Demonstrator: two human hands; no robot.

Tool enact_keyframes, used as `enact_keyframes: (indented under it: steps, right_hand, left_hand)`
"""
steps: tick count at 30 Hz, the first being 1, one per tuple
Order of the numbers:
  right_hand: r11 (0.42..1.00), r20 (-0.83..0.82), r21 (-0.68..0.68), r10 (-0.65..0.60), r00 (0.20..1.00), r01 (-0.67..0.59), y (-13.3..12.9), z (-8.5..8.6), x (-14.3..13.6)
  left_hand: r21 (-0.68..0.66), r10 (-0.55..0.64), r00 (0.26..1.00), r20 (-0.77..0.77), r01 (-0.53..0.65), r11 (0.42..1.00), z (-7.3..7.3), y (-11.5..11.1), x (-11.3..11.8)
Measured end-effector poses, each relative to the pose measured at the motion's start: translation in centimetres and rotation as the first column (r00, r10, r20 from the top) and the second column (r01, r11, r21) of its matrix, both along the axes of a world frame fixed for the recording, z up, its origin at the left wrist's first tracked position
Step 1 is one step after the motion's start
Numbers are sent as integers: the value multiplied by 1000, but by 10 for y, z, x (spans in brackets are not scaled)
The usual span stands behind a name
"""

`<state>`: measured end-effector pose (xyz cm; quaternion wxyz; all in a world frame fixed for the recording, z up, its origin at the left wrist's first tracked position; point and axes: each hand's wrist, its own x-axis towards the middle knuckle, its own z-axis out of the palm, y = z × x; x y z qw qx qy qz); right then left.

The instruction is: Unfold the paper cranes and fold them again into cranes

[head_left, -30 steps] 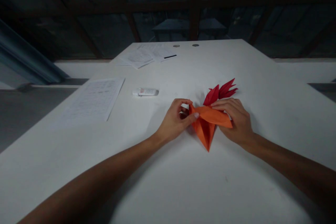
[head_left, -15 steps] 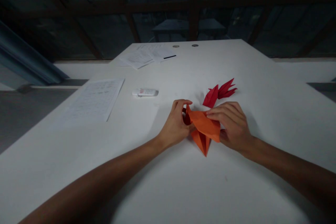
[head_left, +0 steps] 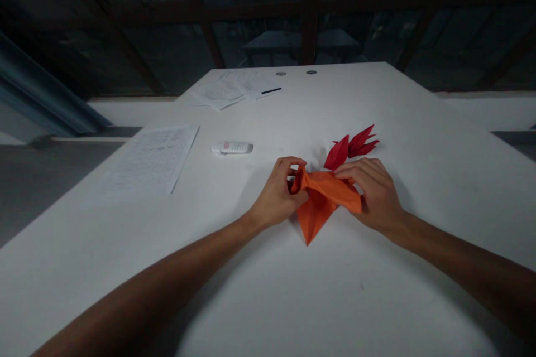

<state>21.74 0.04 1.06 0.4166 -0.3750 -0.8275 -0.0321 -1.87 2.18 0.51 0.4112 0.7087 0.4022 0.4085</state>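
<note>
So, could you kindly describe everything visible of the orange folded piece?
The orange folded piece looks like matte, creased paper. A broad flap slants down toward the right; beneath, a pointed flap aims toward the wearer. The left hand pinches its left end and the right hand holds its right side. Whether its tip touches the white table is unclear.

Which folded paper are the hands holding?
The orange folded paper, gripped by the left hand and the right hand. The red folded paper lies just beyond it on the white table, not held.
</note>
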Motion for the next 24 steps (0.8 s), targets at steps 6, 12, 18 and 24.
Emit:
enact_keyframes:
  steps: [6,12,18,24]
  right_hand:
    - [999,-54,-13,-41,998,41,2,3,-2]
    - [994,-118,-70,-98,988,90,2,2,-6]
    - [992,-117,-94,-91,989,80,-1,4,-8]
    - [995,-77,-100,-36,996,29,-4,9,-7]
  left_hand:
    - [32,-57,998,31,56,998,2,1,1]
    - [17,89,996,7,-89,996,-3,2,3]
    - [133,45,984,-174,-22,991,5,-3,2]
    - [24,-57,983,-174,62,998,8,-5,3]
